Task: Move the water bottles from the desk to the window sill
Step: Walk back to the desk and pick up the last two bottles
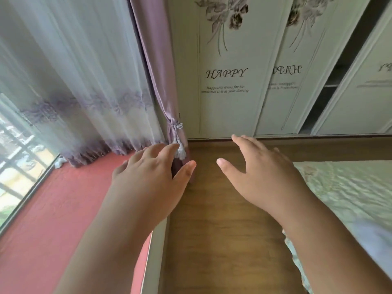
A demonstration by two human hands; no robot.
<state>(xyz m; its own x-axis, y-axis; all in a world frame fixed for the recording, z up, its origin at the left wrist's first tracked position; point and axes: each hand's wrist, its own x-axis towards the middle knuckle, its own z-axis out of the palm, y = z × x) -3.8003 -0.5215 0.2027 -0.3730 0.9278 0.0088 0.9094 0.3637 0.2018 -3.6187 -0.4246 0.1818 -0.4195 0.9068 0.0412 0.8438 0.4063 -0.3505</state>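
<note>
No water bottle and no desk are in view. The red window sill (53,209) runs along the left under the window. My left hand (148,177) hovers over the sill's right edge with fingers spread, holding nothing. My right hand (258,177) is stretched out over the wooden floor (222,240), fingers straight and apart, also empty. Both palms face down.
A sheer white curtain (74,92) and a tied purple drape (167,102) hang at the sill's far end. A white wardrobe (229,81) with flower prints stands ahead, one section open. A bed with a pale quilt (350,198) lies to the right.
</note>
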